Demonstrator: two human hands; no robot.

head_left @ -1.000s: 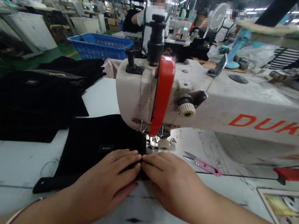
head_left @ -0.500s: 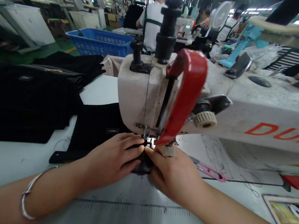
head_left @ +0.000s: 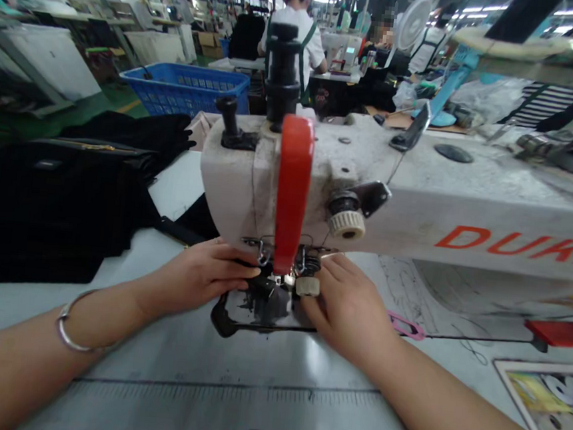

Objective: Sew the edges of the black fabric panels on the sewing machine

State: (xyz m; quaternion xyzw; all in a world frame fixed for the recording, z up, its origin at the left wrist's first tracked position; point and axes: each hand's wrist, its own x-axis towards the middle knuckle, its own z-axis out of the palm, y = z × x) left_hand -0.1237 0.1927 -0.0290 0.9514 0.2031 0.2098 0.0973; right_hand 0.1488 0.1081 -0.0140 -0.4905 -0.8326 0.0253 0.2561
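My left hand [head_left: 206, 273] rests at the left of the presser foot [head_left: 281, 280] of a white DUKI sewing machine [head_left: 406, 219], its fingertips pinching a small black fabric piece [head_left: 263, 286]. A thin black fabric loop [head_left: 222, 316] lies on the table in front of the foot. My right hand [head_left: 346, 307] stands to the right, fingers spread, next to a small cream roller [head_left: 308, 286]. The red guard [head_left: 293, 185] on the machine head hides the needle. Most of the black panel is hidden behind the machine head.
Pink thread snips [head_left: 407, 326] lie partly behind my right hand. Folded black garments [head_left: 41, 200] are piled at left, and a blue plastic basket [head_left: 184, 89] stands beyond them. Co-workers [head_left: 295, 35] sit at machines farther back. A printed sheet [head_left: 546, 398] lies at lower right.
The black panel with its label has moved back behind the machine head, leaving a thin loop in front of the foot. My hands have drawn apart, and the bracelet on my left wrist shows more.
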